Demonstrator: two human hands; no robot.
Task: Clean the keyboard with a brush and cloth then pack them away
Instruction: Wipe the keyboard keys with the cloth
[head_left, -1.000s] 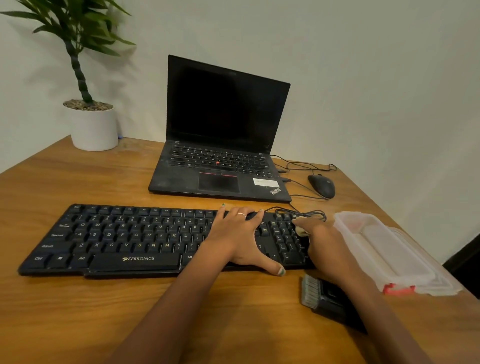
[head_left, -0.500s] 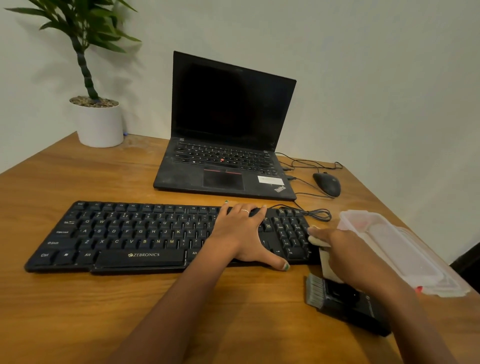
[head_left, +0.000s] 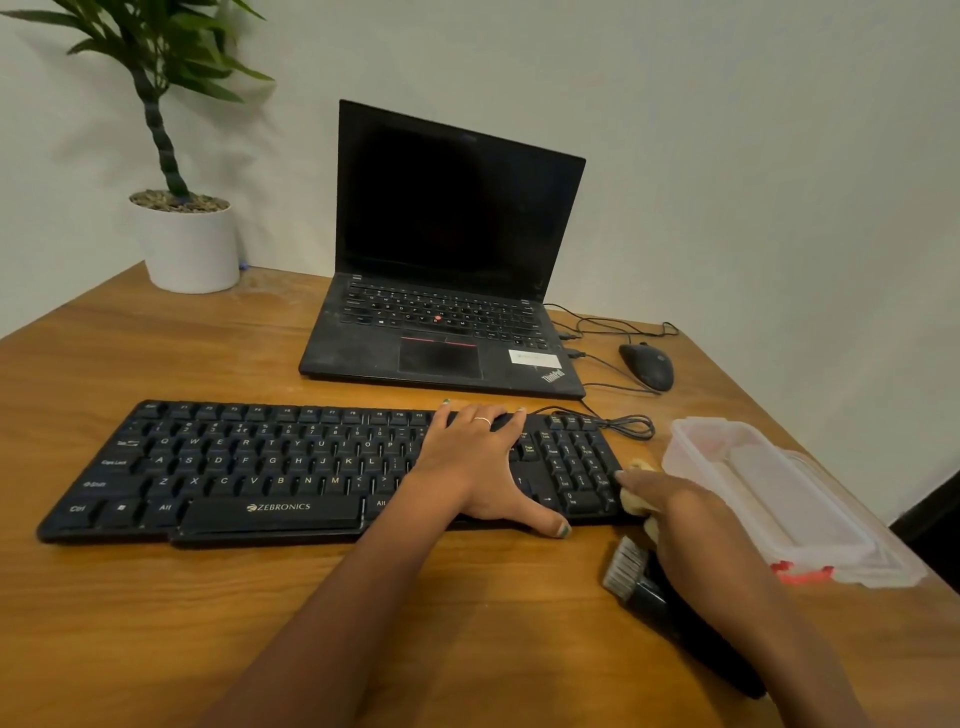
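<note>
A black Zebronics keyboard (head_left: 260, 467) lies across the wooden table (head_left: 156, 623). My left hand (head_left: 478, 467) rests flat on its right-middle keys, thumb at the front edge. My right hand (head_left: 680, 514) holds a pale yellow cloth (head_left: 635, 501) against the keyboard's right end, beside the number pad. Most of the cloth is hidden under the hand. A black brush with grey bristles (head_left: 626, 569) lies on the table just in front of the keyboard's right corner, partly covered by my right forearm.
A clear plastic box (head_left: 769, 493) with a red clip stands right of the keyboard, near the table's right edge. Behind are an open black laptop (head_left: 447, 260), a black mouse (head_left: 647, 366) with loose cables, and a potted plant (head_left: 187, 249) at the far left.
My right hand has drawn the cloth from the far part of the number pad down to the keyboard's right end. The left hand has stayed on the keys.
</note>
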